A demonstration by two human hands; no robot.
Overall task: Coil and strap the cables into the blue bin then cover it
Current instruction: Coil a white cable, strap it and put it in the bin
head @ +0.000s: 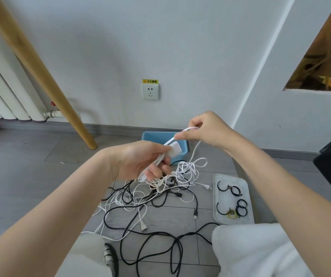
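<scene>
Two hands work above a floor (20, 176) of grey tiles, in front of a white wall (160, 47) with a socket (150, 91). Largest of the task's things is the tangle (156, 198) of black and white cables, spread on the tiles between the knees and the blue bin (156, 136), which stands open against the skirting, just behind the hands. To the right of the tangle lies a pale lid (246, 196), upturned, with black straps (235, 191) curled on it. The left hand (140, 160) has its fingers curled round a few folded turns of white cable (195, 150) together with a small white adapter (175, 149); the bundle's long axis runs from lower left up to upper right, toward the other hand. The right hand (206, 128), just beyond and above, pinches the next loop between thumb and forefinger, and the free length drops from that pinch down into the tangle. Judging by this, coiling of the first cable is under way: the slack lies below and right of the bundle, so the right hand is the nearer one to draw it up and lay it along the same axis. Knots in the tangle could snag the pull.
</scene>
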